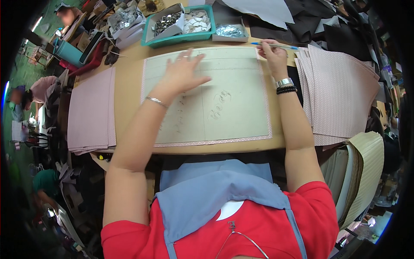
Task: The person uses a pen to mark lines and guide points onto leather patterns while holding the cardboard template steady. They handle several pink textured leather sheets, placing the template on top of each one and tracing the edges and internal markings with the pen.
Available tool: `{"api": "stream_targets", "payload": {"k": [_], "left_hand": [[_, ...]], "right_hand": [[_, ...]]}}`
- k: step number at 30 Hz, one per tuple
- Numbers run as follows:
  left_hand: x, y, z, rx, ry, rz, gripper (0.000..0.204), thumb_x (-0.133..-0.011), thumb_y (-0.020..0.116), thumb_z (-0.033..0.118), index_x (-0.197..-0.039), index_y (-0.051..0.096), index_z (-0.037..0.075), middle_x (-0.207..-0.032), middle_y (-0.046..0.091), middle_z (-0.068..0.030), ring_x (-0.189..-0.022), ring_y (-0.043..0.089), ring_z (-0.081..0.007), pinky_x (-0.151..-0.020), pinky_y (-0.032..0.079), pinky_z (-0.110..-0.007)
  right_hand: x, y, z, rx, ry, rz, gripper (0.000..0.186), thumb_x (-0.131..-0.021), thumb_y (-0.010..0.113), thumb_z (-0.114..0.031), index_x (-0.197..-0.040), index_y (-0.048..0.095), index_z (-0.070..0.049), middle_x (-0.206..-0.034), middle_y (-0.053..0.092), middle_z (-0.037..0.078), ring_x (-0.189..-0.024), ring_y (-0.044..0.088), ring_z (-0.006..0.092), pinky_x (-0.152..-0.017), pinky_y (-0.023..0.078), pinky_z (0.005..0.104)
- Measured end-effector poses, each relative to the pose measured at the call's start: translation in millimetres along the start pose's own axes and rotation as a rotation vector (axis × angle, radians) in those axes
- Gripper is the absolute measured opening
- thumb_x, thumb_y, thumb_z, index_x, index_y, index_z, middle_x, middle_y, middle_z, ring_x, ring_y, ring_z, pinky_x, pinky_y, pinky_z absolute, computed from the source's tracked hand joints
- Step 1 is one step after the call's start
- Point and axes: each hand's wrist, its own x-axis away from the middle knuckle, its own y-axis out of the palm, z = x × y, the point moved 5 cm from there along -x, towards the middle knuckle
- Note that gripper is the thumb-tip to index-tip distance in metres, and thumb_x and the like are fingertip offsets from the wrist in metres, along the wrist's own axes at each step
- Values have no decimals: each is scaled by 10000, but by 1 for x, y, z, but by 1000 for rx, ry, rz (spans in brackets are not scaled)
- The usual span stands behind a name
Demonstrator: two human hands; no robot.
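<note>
A pale grey-green board (241,116) with ruled lines and handwriting lies flat on the table. Beneath it is a pink patterned sheet (207,142), whose edge shows as a narrow border around the board. My left hand (184,72) is over the upper left part of the board, its fingers spread and nothing in them. Whether it presses on the board I cannot tell. At the board's upper right corner, my right hand (272,52) grips a blue-tipped pen (290,47), held nearly level above the table.
Pink sheets are stacked at the left (91,112) and fanned out at the right (336,95). A teal tray (179,40) of small metal parts stands behind the board, beside a small box (230,33). Dark material (297,32) lies at the back right; rolled sheets (364,168) stand below the right edge.
</note>
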Motion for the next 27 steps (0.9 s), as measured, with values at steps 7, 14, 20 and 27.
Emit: {"api": "stream_targets", "payload": {"k": [7, 14, 20, 27], "left_hand": [[48, -7, -43, -111, -235, -280, 1251, -569, 811, 797, -1611, 359, 270, -1655, 271, -267, -1508, 324, -447, -1161, 370, -615], [54, 0, -47, -22, -217, -244, 1306, -513, 861, 751, -1610, 359, 249, -1640, 277, -298, -1472, 347, -509, -1138, 413, -591], [56, 4, -52, -10, -222, -242, 1306, -506, 868, 750, -1601, 374, 237, -1624, 294, -299, -1448, 380, -512, -1112, 436, -597], [54, 1, -48, -26, -248, -263, 1324, -496, 873, 756, -1608, 359, 255, -1634, 294, -274, -1455, 381, -494, -1114, 439, -580]], "right_hand": [[15, 139, 2, 214, -57, -270, 216, -924, 682, -241, -949, 701, -27, -816, 733, 53, -731, 660, 119, -703, 537, 285], [21, 176, -14, 547, -152, -319, 227, -892, 663, -237, -924, 704, -16, -728, 707, 140, -661, 691, 234, -688, 558, 345], [25, 189, -30, 721, -229, -333, 241, -887, 644, -235, -872, 710, -4, -732, 704, 187, -694, 706, 329, -704, 566, 407], [17, 199, -32, 817, -223, -445, 262, -887, 627, -244, -857, 717, 1, -738, 707, 207, -722, 707, 366, -728, 569, 426]]}}
